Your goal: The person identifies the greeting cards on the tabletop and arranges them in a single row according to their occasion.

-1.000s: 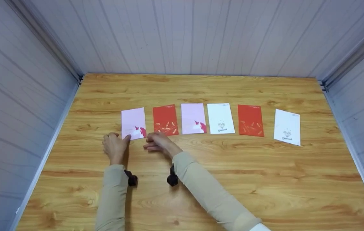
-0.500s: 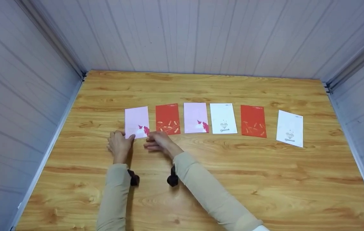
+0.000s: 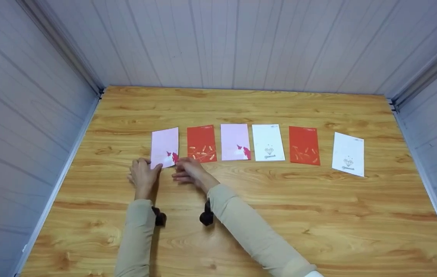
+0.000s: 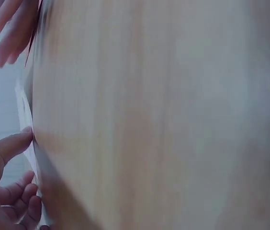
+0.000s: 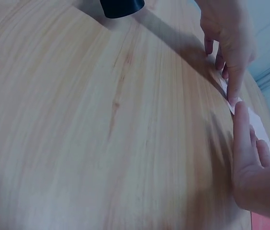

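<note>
Pink card w/ magenta print (image 3: 164,144) sits at L end of a six-card row on wood-grain table (image 3: 241,107). L hand (image 3: 144,175) grips its near-left corner, thumb on near edge, other fingers bent by left edge. R hand (image 3: 192,171) is at near-right corner, fingers fairly straight & loose, one fingertip touching card; no pinch visible.

Rest of row, L to R: red card w/ gold sprigs (image 3: 201,144) just beside, 2nd pink card (image 3: 234,141), white diamond-print card (image 3: 266,140) close to it, 2nd red card (image 3: 304,145), then 2nd white card (image 3: 348,154), askew, wider gap. Beige sleeves (image 3: 253,231) on both arms, black wrist cam (image 3: 206,218) at each wrist. Pale panel wall (image 3: 218,42) behind, far side.
</note>
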A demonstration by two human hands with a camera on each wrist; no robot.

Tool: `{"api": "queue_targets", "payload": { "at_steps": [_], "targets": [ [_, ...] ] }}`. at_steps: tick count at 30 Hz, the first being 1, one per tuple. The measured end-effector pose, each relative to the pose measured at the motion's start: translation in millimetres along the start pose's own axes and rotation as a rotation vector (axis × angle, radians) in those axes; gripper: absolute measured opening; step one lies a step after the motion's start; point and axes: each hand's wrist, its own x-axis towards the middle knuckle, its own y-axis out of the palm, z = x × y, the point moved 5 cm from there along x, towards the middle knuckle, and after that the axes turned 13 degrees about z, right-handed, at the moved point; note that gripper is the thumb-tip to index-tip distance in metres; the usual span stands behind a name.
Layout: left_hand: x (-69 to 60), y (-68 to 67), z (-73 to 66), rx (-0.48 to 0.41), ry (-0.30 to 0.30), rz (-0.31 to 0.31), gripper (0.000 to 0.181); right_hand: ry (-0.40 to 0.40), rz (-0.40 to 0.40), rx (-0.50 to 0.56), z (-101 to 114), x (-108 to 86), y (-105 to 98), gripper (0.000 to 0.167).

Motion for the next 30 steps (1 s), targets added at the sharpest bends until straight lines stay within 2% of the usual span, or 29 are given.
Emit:
{"api": "queue_targets", "payload": {
  "at_steps": [4,8,13,20,27,30],
  "targets": [
    [1.0,1.4,1.1,-0.009,-0.013,0.021,0.043,-0.016,-0.025,-0.007,1.7,-1.0,-0.6,0.029],
    [2.4,3.4,0.3,-0.007,-0.018,0.042,0.043,-0.05,-0.042,0.041,1.1,-0.2,-3.2,0.032],
    [0.2,3.1,1.0,0.019,0.051,0.041,0.045,-0.085,-0.074,0.046,1.0,1.6,-7.4,0.033],
    [-7.7,4.2,3.8,0.061,0.147,0.044,0.052,-0.105,-0.107,-0.042,0.2,-1.6,-10.5,0.022],
    [-8.5,6.6,3.7,0.024,0.138,0.099,0.057,-0.1,-0.127,-0.068,-1.1,-4.2,-15.8,0.019],
    [-7.2,5.0,2.3,0.006,0.134,0.101,0.056,-0.112,-0.116,-0.075,0.5,-5.2,-18.0,0.019]
  ]
}}
